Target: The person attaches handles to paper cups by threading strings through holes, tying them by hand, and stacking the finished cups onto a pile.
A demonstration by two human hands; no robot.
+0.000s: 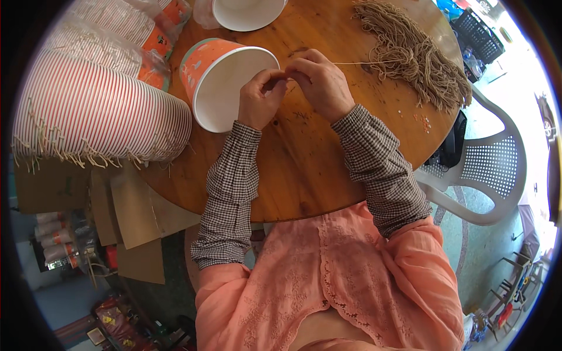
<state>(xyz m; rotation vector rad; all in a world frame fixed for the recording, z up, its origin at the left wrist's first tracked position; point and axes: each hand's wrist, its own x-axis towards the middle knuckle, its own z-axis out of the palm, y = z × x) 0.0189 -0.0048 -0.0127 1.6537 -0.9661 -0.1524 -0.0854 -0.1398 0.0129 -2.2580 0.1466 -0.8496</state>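
My left hand (261, 96) is closed in a pinch beside the rim of an orange paper bucket (201, 65), which lies tipped with its white inside toward me. My right hand (322, 83) meets it fingertip to fingertip, pinching a thin string (351, 63). That string runs right, to a loose bundle of tan strings (410, 61) on the table. What sits between the left fingertips is too small to make out. Left of the bucket lies a long nested stack of paper buckets (99, 105) with red-and-white rims, short string ends hanging along its lower side.
The round wooden table (293, 187) curves in front of me. Another white bucket (249, 13) stands at the far edge, and plastic-wrapped stacks (111, 44) lie at the far left. Small orange bits (422, 121) are scattered at right. A grey plastic chair (492, 167) stands beyond the table's right edge.
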